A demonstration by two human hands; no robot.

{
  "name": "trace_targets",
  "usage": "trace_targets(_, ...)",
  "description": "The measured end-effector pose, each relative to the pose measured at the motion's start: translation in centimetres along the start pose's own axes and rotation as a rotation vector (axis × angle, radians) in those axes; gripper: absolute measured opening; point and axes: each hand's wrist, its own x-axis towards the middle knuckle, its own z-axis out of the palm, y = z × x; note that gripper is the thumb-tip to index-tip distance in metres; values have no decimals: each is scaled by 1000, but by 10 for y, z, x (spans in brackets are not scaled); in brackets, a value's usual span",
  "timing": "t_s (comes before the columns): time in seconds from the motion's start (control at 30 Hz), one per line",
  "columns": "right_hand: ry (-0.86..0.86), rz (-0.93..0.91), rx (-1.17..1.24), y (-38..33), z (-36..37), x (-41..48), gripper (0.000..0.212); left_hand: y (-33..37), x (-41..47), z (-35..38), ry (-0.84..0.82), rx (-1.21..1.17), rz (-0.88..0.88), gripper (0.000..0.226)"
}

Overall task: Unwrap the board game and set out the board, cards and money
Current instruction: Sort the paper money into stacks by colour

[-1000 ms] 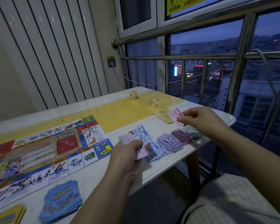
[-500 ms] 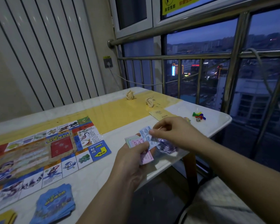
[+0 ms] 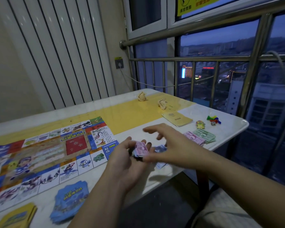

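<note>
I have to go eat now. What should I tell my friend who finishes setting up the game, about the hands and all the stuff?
Left hand: its grip holds a stack of bills, pink one on top.
Right hand: open, fingers spread, blurred, beside that stack.
Done: board laid flat on the table; blue cards and yellow cards stacked by the near edge; pink bills and green bills piled at the right end; blue bills lie under the right hand.
Left: probably sort the held stack onto the piles by colour.

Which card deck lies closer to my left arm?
The blue deck, just beside your left forearm; the yellow deck lies farther left.
</note>
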Motion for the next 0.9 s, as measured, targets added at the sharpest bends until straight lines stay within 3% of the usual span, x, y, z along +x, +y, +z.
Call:
trace_targets(0.07,-76,-90,-96,-6,2,-3,79,-4,-3,1,-91,119,-37,37)
trace_targets(0.17,-47,-91,-122,-2,-2,-2,70,-10,-3,-2,-203,209,-104,39)
trace_targets(0.27,-34,-105,-139,3,-7,1,61,-13,1,-8,-204,285,-36,38)
trace_targets(0.37,-17,-115,-122,8,-8,0,68,-18,-2,-9,-198,436,80,31)
trace_targets(0.43,53,-17,12,10,-7,-1,69,-20,-4,-7,-195,520,151,26)
trace_targets(0.6,165,224,399,18,-5,-6,28,-26,-3,-4,-179,581,244,23)
trace_targets(0.83,219,349,428,29,-28,-5,18,-28,5,-3,-114,507,247,18)
trace_targets(0.9,273,361,314,42,-48,-1,14,-26,7,-4,-90,492,256,19)
